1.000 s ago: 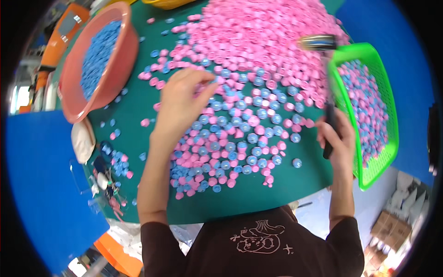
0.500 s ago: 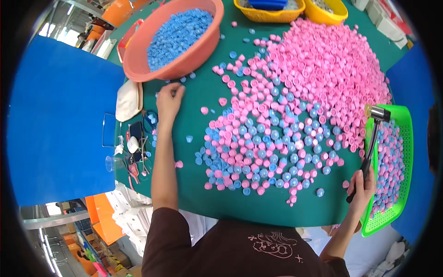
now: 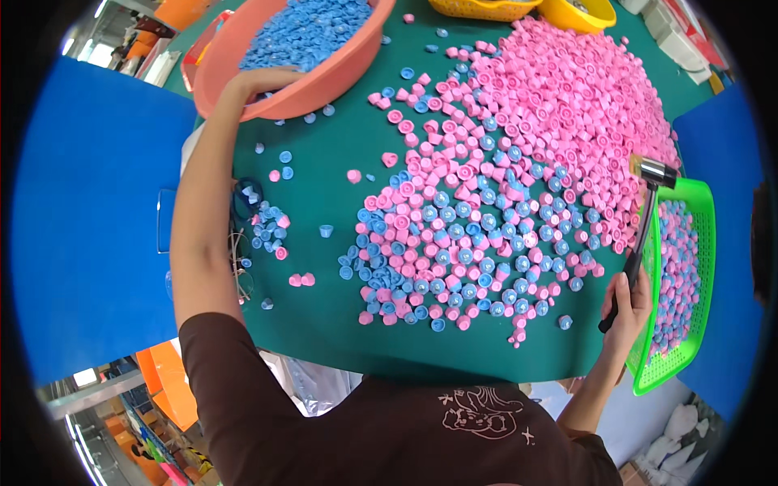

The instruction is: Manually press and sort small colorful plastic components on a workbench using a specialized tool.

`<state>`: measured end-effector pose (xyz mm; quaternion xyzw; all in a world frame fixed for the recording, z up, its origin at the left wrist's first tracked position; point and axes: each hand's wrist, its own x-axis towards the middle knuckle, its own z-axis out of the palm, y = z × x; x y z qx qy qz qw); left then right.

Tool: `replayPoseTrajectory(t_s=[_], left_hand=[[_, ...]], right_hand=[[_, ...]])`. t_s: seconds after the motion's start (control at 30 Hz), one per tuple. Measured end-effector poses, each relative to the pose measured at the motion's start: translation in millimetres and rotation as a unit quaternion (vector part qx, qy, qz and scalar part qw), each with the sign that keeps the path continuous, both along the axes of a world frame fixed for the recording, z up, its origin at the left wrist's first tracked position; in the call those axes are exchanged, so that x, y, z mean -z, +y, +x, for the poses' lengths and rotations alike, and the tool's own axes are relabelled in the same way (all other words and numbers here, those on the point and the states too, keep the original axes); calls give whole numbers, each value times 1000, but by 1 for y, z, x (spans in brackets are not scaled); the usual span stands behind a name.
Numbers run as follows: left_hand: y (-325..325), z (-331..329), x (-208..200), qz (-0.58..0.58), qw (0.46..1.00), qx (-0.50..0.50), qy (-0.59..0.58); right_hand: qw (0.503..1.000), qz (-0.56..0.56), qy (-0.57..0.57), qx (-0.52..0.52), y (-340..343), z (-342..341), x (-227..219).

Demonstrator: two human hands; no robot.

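Observation:
My left hand point(image 3: 271, 78) reaches over the near rim of a large orange-pink basin point(image 3: 348, 77). Its fingers dip toward the small blue plastic pieces point(image 3: 312, 32) heaped inside, and the fingertips are hidden. My right hand point(image 3: 626, 312) grips the black handle of a small hammer point(image 3: 643, 227), held upright with its metal head above the edge of the pink cups. Many small pink plastic cups point(image 3: 575, 105) lie piled at the far right of the table. In front of them, pink cups and blue pieces point(image 3: 470, 243) are spread together, some blue ones with shiny centres.
A green basket point(image 3: 707, 235) of pink and blue pieces stands right of the hammer. At the back are a yellow tray point(image 3: 486, 10) and a yellow bowl point(image 3: 579, 18). Eyeglasses point(image 3: 243, 275) lie beyond my left forearm. Blue panels point(image 3: 97, 219) flank the green table point(image 3: 324, 186).
My left hand has moved from the table in front of the basin up and left into it. My right hand still holds the hammer nearly in place. The view has shifted slightly.

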<state>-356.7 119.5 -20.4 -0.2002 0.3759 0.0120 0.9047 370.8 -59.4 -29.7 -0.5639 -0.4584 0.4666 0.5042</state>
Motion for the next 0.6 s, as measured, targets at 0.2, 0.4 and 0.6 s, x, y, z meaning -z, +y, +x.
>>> replayPoseTrajectory(t_s=[0.2,0.4,0.6], left_hand=[[15,95,-32,-555,-357,-323,-679],[-37,76,-77,-624,-379,94,-676],[-127,196,-63,-646,-425,211,-598]], right_hand=[[998,-19,-48,28,-11,3,-8],[998,-20,-45,36,-26,6,-9],[997,-24,-51,50,-42,15,-5]])
